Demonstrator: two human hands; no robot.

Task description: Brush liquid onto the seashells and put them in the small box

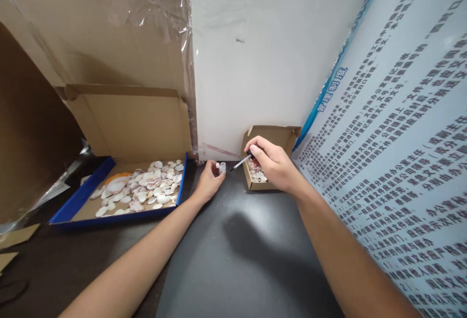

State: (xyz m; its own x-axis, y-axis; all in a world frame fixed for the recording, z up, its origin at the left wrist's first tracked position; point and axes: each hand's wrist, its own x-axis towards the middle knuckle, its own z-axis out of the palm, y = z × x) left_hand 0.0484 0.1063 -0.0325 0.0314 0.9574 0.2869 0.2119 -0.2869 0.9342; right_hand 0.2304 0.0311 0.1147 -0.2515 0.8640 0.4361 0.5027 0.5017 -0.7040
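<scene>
My left hand (209, 182) is closed around a small clear bottle (222, 167), whose open neck shows at the fingertips. A small white piece (218, 165) shows between the same fingers. Up and to the right, my right hand (268, 162) pinches the black cap of a thin brush applicator (241, 163). The brush tip points down and left, a little to the right of the bottle and apart from it. Behind my right hand is a small cardboard box (251, 185) with shells (257, 176) in it, partly hidden by the hand.
A blue-edged box (109, 221) with its lid raised holds several shells (146, 182) at the left. A dark grey mat (204, 269) lies under my hands. Cardboard (109, 31) and a white panel (255, 65) stand behind; a printed poster (394, 128) slants along the right.
</scene>
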